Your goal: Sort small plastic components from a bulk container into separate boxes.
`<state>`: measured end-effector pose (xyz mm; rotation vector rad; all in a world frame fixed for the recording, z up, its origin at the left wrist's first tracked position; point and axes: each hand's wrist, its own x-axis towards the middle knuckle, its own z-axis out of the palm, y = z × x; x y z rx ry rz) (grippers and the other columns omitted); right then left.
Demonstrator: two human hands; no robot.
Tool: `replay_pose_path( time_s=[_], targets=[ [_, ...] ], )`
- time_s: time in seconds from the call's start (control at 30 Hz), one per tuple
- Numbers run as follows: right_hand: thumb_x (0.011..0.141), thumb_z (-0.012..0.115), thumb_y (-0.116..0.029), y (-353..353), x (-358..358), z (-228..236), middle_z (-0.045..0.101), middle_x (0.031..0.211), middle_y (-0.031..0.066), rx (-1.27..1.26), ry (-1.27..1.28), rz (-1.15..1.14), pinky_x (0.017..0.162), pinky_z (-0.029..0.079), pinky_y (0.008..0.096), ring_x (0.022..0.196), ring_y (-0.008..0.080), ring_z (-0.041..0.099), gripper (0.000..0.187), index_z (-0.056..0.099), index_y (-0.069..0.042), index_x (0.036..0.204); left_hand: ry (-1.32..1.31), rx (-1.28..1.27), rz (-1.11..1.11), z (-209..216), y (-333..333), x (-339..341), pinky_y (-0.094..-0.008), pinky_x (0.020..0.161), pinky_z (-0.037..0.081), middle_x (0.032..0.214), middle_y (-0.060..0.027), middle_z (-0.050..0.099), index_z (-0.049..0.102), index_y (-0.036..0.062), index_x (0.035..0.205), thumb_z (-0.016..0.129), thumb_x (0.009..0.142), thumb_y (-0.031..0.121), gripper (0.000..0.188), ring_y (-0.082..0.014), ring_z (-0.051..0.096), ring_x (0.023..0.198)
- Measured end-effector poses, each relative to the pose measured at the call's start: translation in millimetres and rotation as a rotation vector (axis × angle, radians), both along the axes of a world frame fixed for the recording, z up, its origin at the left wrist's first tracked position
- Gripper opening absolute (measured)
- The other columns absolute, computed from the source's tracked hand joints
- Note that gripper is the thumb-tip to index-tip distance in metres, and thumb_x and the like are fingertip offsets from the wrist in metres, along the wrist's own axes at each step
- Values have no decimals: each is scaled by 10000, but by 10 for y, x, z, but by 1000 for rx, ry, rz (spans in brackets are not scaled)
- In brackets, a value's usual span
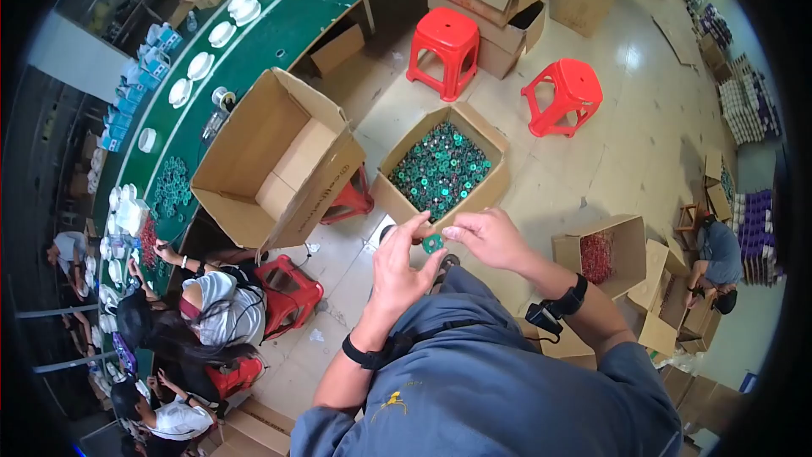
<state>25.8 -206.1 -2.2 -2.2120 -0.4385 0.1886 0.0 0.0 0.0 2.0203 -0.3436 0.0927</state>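
A small round green part with a hole in its middle (433,244) sits between the thumb and fingers of my left hand (396,267). My right hand (489,239) is closed in a pinch close beside the part's right edge; whether its fingertips grip the part or something smaller is hidden. Just beyond both hands, on the floor, stands an open cardboard box (499,171) holding many loose green, dark and reddish small parts (440,167).
An empty carton (279,165) rests on a red stool (351,199) to the left. Two red stools (446,46) stand ahead. At right is a box (622,254) of red pieces (596,256). Co-workers (224,305) sit along a curved green table (279,25) bearing white round parts.
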Motion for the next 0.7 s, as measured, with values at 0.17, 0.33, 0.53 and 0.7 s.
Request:
replay_pose_path(
  time_s=[0.17, 0.33, 0.53, 0.7],
  targets=[
    [928, 684, -211, 228, 214, 238, 473, 526, 101, 115, 135, -108, 460, 335, 346, 444, 181, 419, 276, 596, -11, 759, -175, 22, 44, 60, 189, 328, -367, 753, 534, 914, -84, 717, 614, 61, 1264, 891, 681, 96, 646, -257, 663, 810],
    [877, 682, -149, 632, 467, 260, 565, 647, 88, 67, -240, -152, 613, 420, 422, 617, 271, 545, 149, 627, -50, 781, -203, 57, 5, 61, 479, 696, -368, 745, 528, 872, -71, 717, 636, 49, 1222, 893, 652, 95, 627, -249, 657, 794],
    [824, 676, -137, 734, 666, 296, 564, 685, 79, -49, -311, -142, 687, 412, 410, 670, 295, 542, 96, 630, -68, 777, -162, -41, -80, 82, 619, 965, -366, 760, 504, 805, -42, 695, 623, 76, 1252, 860, 639, 71, 657, -246, 630, 784],
    [862, 654, -170, 882, 608, 483, 564, 684, 91, -222, -333, 85, 669, 384, 425, 677, 297, 533, 131, 639, -76, 772, -85, -47, -172, 89, 696, 1115, -372, 766, 501, 817, -53, 690, 608, 70, 1265, 860, 637, 78, 676, -253, 628, 781]
  ],
)
